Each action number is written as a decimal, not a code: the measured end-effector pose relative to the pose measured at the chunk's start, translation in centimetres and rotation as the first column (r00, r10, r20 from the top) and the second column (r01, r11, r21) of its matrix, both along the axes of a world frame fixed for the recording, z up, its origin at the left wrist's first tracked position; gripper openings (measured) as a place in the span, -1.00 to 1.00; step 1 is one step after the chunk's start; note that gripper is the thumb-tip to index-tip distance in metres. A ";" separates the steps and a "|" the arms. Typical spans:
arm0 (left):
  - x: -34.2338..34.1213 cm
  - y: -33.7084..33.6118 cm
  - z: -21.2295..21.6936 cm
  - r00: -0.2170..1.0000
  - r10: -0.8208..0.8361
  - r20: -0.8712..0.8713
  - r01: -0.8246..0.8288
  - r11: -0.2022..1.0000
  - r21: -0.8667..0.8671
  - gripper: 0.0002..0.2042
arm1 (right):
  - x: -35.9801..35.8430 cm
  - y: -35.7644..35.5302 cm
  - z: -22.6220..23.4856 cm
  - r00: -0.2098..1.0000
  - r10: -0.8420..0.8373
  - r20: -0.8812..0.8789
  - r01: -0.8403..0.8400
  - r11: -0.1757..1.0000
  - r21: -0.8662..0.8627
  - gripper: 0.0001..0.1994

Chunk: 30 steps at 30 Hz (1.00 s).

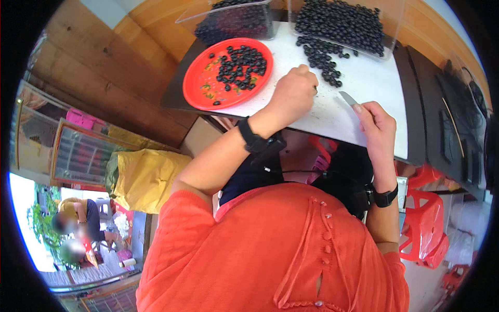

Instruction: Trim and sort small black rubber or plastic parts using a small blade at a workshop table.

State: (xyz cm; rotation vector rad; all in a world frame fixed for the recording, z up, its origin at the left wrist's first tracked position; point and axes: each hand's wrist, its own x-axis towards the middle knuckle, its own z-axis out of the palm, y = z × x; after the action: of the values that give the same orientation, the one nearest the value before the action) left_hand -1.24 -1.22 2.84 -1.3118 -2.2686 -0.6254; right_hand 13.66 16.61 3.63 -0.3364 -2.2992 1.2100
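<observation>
My right hand (378, 122) is closed around a small knife (348, 98), its blade pointing up and left over the white board (358, 83). Just left of it, my left hand (297, 94) is curled shut above the board. A small dark spot shows at its fingertips, but I cannot make out what it is. Beyond my hands lies a loose pile of small black round pieces (323, 56). To the left, a red plate (200, 78) with a floral pattern holds more black pieces (241, 67), most of them toward its right side.
Two clear plastic bins, a left one (236, 23) and a right one (340, 23), stand at the far edge with black pieces inside. A dark table (416, 104) borders the board. Red stools (423, 229) stand at right, a yellow bag (148, 179) at left. Other people (86, 218) are at lower left.
</observation>
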 end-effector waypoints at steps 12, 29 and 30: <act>2.0 0.0 0.3 -0.092 -0.746 0.660 -0.125 0.666 0.735 -0.76 | -0.6 -0.9 0.0 0.999 -0.032 -0.036 0.037 0.988 0.153 -0.74; 2.5 0.9 -0.3 -0.022 -0.802 0.597 -0.140 0.593 0.793 -0.75 | -0.3 -0.9 -0.1 0.997 -0.061 -0.047 0.068 0.984 0.162 -0.69; 2.5 0.9 -0.4 -0.022 -0.802 0.597 -0.139 0.594 0.793 -0.75 | -0.3 -0.9 -0.1 0.997 -0.060 -0.041 0.065 0.986 0.155 -0.69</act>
State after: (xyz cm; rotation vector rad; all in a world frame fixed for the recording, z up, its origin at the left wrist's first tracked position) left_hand 1.31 -0.30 2.47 -1.1150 -1.6872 -3.1615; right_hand 13.36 15.70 3.54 -0.3241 -2.3167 0.9906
